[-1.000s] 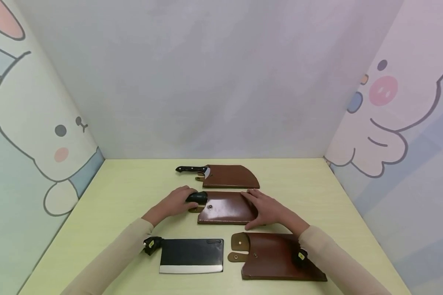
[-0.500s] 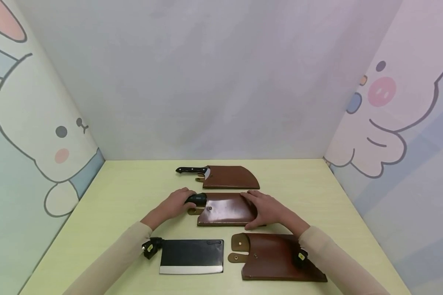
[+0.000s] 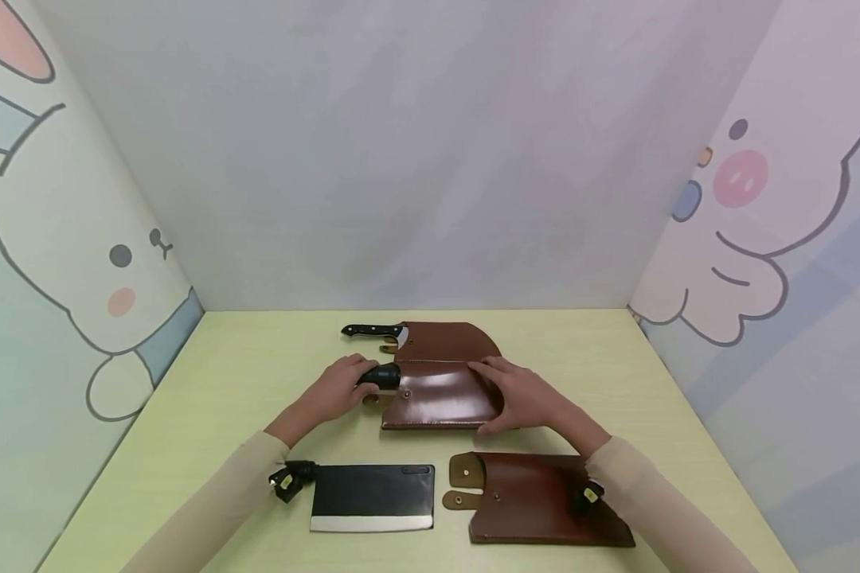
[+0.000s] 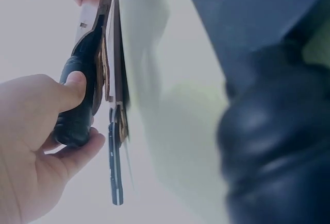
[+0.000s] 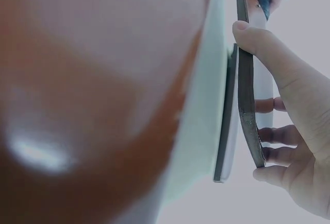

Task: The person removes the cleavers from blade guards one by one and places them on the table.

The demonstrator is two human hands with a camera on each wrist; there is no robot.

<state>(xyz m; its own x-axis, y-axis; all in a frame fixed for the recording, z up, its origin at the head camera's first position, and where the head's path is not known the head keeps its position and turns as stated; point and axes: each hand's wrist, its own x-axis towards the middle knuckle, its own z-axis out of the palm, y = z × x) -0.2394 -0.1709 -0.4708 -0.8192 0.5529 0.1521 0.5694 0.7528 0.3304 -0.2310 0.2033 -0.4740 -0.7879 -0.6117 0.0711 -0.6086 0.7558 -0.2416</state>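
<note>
My left hand (image 3: 338, 388) grips the black handle (image 3: 380, 376) of a cleaver whose blade is hidden in a shiny brown leather sheath (image 3: 444, 398). In the left wrist view the thumb lies along one side of that handle (image 4: 77, 105), the fingers on the other. At the sheath's right end, my right hand (image 3: 526, 398) holds it, thumb on the near edge and fingers on the far side. The right wrist view has the sheath's edge (image 5: 246, 90) between thumb and fingers. The sheathed cleaver is raised off the table, overlapping the knife behind it in the head view.
Behind lies another sheathed knife (image 3: 447, 341) with a riveted black handle (image 3: 373, 329). A bare black cleaver (image 3: 373, 489) lies at front left. An unbuttoned brown sheath (image 3: 537, 501) is at front right, under the right wrist. Walls enclose the table (image 3: 258, 350) at back and sides.
Both hands have lifted the sheathed cleaver slightly off the table, toward the knife behind. The bare cleaver, the front sheath and the rear knife have stayed put.
</note>
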